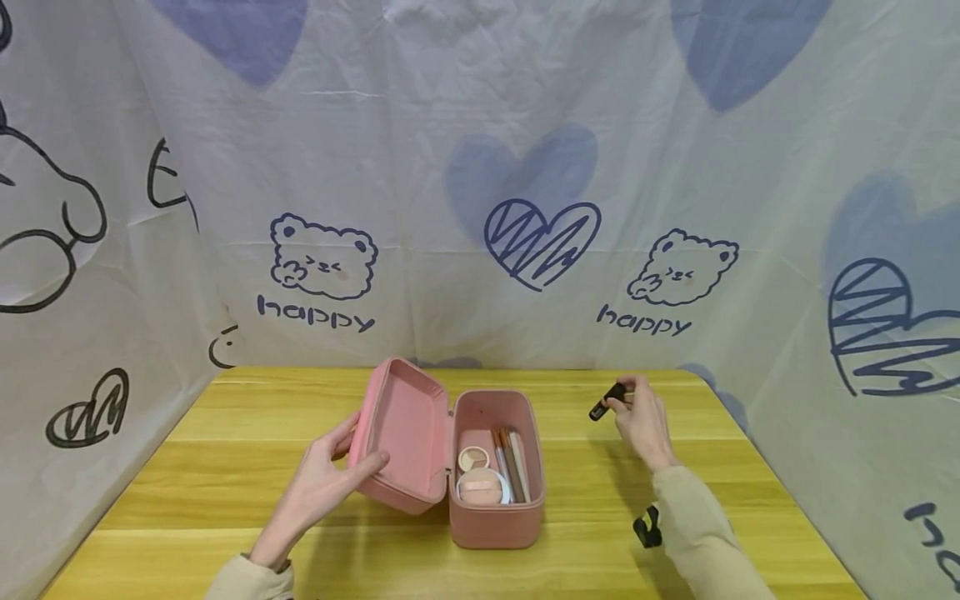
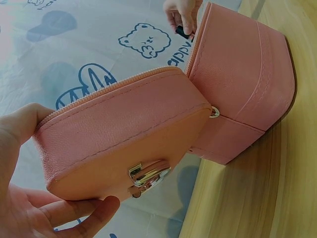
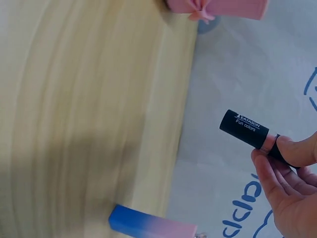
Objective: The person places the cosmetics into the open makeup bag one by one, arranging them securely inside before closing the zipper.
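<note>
A pink cosmetic case [image 1: 497, 529] stands on the wooden table with its lid [image 1: 408, 433] swung out to the left. My left hand [image 1: 326, 477] grips the lid by its outer end, thumb over the rim and fingers [image 2: 84, 215] under the top face, near a gold clasp [image 2: 148, 177]. Inside the case lie a round powder puff [image 1: 480, 487], a small round compact [image 1: 473, 459] and several slim pencils or brushes [image 1: 513, 467]. Right of the case, my right hand [image 1: 643, 421] pinches a black lipstick tube [image 3: 243, 128] between thumb and fingers, raised above the table.
A blue-to-pink oblong item [image 3: 151, 225] shows at the bottom of the right wrist view. Behind the wooden table [image 1: 247, 450] hangs a white curtain [image 1: 450, 333] with blue hearts and bears. A black wrist device [image 1: 648, 527] sits by the right sleeve.
</note>
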A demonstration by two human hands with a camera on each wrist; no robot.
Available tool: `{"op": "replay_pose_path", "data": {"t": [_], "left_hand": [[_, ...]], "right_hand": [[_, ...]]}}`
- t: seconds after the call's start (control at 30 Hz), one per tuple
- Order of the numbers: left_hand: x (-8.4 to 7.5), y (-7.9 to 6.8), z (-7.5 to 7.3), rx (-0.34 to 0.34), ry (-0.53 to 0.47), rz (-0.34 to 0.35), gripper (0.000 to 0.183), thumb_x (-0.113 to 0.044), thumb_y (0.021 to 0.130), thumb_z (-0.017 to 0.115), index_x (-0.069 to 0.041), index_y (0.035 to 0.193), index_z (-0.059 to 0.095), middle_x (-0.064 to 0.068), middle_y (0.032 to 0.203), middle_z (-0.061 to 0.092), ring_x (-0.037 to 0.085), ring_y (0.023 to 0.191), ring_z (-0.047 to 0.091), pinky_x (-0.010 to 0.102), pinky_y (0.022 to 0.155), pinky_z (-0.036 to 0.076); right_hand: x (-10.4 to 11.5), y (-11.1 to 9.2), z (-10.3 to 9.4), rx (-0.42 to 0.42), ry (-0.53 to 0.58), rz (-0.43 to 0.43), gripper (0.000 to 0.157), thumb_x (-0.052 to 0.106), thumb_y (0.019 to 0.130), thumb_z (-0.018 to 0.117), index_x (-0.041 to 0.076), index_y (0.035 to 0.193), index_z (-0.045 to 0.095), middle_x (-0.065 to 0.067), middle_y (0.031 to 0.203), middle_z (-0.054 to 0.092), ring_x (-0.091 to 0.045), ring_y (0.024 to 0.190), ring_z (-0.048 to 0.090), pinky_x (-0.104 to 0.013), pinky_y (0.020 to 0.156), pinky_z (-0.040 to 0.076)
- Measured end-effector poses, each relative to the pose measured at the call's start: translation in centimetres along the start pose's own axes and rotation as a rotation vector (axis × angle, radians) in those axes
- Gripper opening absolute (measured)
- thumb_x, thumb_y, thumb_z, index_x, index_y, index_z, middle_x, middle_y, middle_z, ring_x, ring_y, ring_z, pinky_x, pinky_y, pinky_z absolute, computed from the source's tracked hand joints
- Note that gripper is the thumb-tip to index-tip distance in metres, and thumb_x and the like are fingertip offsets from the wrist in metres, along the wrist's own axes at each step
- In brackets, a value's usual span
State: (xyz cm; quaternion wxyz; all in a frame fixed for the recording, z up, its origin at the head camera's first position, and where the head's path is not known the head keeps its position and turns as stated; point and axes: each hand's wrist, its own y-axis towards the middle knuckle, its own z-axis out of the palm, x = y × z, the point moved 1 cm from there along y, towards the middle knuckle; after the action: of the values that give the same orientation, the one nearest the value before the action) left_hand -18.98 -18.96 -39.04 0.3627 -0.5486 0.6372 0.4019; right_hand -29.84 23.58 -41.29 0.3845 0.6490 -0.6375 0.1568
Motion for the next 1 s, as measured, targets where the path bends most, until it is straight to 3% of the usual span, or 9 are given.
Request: {"op": "replay_pose_path", "data": {"t": [0.23, 0.5, 1.0], "left_hand": [[0.1, 0.0, 0.0, -0.005, -0.001, 0.003, 0.081, -0.027, 0.093, 0.070, 0.001, 0.157, 0.030, 0.024, 0.141, 0.059, 0.035, 0.123, 0.064, 0.048, 0.104, 0.050], [0.0, 0.0, 0.0, 0.000, 0.007, 0.004, 0.081, -0.029, 0.093, 0.070, 0.001, 0.157, 0.029, 0.023, 0.141, 0.060, 0.036, 0.126, 0.062, 0.052, 0.107, 0.047], [-0.1, -0.1, 0.0, -0.006, 0.021, -0.002, 0.082, -0.030, 0.093, 0.070, 0.001, 0.157, 0.029, 0.023, 0.142, 0.058, 0.037, 0.127, 0.061, 0.056, 0.110, 0.044]], "right_hand": [[0.6, 0.3, -0.2, -0.025, 0.070, 0.006, 0.037, 0.001, 0.095, 0.064, -0.009, 0.128, 0.051, -0.031, 0.123, 0.060, -0.046, 0.113, 0.066, -0.049, 0.094, 0.056], [2.1, 0.8, -0.9, 0.001, 0.125, -0.030, 0.039, 0.003, 0.094, 0.067, -0.008, 0.128, 0.052, -0.031, 0.124, 0.062, -0.044, 0.113, 0.066, -0.046, 0.096, 0.056], [5.2, 1.1, -1.5, 0.094, 0.250, -0.062, 0.042, 0.006, 0.093, 0.071, -0.007, 0.128, 0.054, -0.029, 0.123, 0.066, -0.039, 0.113, 0.068, -0.023, 0.090, 0.058]]}}
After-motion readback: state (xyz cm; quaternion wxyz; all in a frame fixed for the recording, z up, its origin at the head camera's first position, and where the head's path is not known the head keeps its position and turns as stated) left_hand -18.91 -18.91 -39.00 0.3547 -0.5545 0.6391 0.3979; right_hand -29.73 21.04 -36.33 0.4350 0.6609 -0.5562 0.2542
